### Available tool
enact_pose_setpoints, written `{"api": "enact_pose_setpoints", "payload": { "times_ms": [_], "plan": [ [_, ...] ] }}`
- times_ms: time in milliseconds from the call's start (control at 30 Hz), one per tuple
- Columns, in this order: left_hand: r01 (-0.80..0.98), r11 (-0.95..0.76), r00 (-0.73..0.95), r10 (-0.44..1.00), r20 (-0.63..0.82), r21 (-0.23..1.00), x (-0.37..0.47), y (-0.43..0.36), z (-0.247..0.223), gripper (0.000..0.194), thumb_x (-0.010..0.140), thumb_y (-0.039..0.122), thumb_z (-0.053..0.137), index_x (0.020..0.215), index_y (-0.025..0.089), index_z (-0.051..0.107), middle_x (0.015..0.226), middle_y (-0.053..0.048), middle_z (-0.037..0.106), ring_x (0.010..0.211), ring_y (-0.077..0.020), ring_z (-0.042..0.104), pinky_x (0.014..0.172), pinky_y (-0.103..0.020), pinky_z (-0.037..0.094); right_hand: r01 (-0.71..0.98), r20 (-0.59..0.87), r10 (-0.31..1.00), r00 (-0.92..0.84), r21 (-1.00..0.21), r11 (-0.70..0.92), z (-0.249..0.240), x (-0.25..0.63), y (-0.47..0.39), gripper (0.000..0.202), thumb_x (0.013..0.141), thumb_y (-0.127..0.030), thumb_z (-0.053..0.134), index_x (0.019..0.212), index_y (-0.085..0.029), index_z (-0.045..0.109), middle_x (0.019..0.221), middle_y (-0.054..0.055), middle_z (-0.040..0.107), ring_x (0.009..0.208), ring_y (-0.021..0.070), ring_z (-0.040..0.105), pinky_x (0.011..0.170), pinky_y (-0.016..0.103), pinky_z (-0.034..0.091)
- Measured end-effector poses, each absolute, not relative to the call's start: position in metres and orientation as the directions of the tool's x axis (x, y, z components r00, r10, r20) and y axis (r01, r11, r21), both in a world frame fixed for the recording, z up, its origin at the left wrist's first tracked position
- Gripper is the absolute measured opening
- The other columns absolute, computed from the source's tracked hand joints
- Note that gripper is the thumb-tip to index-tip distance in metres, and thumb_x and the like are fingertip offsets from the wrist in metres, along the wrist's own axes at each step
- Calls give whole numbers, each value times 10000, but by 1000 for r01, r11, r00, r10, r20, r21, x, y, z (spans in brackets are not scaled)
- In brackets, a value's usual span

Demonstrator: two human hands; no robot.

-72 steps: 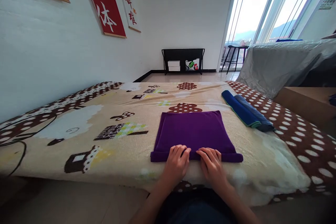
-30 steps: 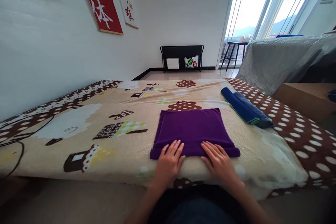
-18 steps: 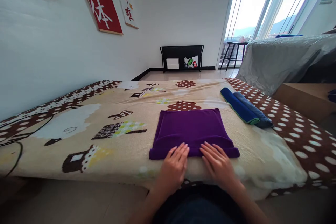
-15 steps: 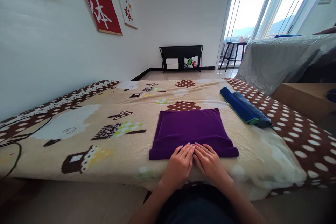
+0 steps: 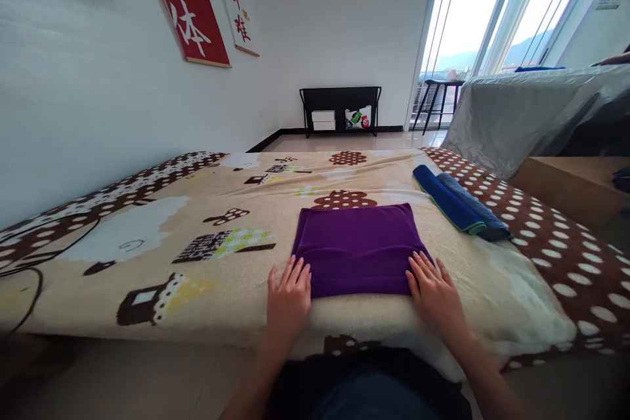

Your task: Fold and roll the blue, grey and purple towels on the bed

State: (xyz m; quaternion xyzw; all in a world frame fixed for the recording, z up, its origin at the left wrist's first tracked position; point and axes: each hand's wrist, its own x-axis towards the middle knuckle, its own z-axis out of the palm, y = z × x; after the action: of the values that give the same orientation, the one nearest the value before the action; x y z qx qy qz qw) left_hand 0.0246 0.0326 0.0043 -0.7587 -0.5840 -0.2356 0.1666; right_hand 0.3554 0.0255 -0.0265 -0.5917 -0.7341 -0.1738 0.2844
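A purple cloth (image 5: 359,243) lies on the patterned blanket in front of me, its near edge folded or rolled over. My left hand (image 5: 289,292) rests flat on the cloth's near left corner, fingers extended. At the near right corner lies my right hand (image 5: 433,285), its fingers also spread over the cloth. Up to the right of the purple cloth are two rolled cloths side by side, a blue one with a green edge (image 5: 445,197) and a grey-blue one (image 5: 475,207).
The cream and brown blanket (image 5: 236,210) covers the bed. A dark cable (image 5: 37,295) lies at the left. Beyond stand a black rack (image 5: 339,98) and a stool (image 5: 443,85). Plastic sheeting (image 5: 522,105) drapes furniture at the right, where part of a person's arm shows.
My hands have moved apart from the middle of the cloth's near edge to its two corners. The roll's ends no longer stick out at the sides.
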Motion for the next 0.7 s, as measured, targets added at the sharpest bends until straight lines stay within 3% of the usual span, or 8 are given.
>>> {"api": "enact_pose_setpoints", "payload": {
  "times_ms": [100,200,300,433,567,700],
  "plan": [
    [851,-526,451,738,502,8,59,31,11,408,973,132,402,1301,194,635,1381,-79,633,1320,-222,561,1115,-444,406,907,616,744,-258,-111,406,-19,317,24,395,1015,-220,377,1312,-165,633,1396,68,590,1345,213,519,1181,461,345],
    [722,-689,621,683,384,58,93,35,16,432,999,174,386,1401,157,542,1423,-82,598,1312,-164,566,1091,-349,445,827,542,755,-370,-177,533,-12,283,29,412,1012,-192,357,1329,-182,620,1388,59,598,1323,184,541,1140,415,411],
    [773,-624,555,753,355,115,107,45,15,436,1039,317,367,1433,195,511,1458,-73,564,1358,-188,523,1117,-407,425,850,468,825,-318,-244,466,-10,275,42,411,1016,-215,358,1337,-169,611,1386,74,599,1319,189,545,1130,430,416],
    [867,-484,425,843,331,120,89,56,11,473,1024,489,380,1428,288,521,1523,-49,488,1419,-250,450,1133,-519,387,931,416,895,-160,-239,277,-15,310,59,423,1026,-323,384,1364,-174,589,1433,79,557,1370,219,492,1150,471,372],
    [941,-322,280,916,287,110,42,58,8,492,1031,470,354,1468,279,476,1562,-57,427,1452,-261,399,1151,-550,352,967,386,922,-27,-224,123,-26,361,61,490,1025,-397,363,1429,-175,531,1497,79,487,1407,239,445,1164,481,342],
    [960,-252,218,945,245,118,-2,55,5,485,1041,422,328,1495,288,433,1573,-36,406,1463,-252,380,1169,-567,320,970,385,923,-11,-219,103,-35,395,53,531,1027,-422,310,1440,-160,517,1497,86,488,1417,228,430,1189,473,303]
  ]
}}
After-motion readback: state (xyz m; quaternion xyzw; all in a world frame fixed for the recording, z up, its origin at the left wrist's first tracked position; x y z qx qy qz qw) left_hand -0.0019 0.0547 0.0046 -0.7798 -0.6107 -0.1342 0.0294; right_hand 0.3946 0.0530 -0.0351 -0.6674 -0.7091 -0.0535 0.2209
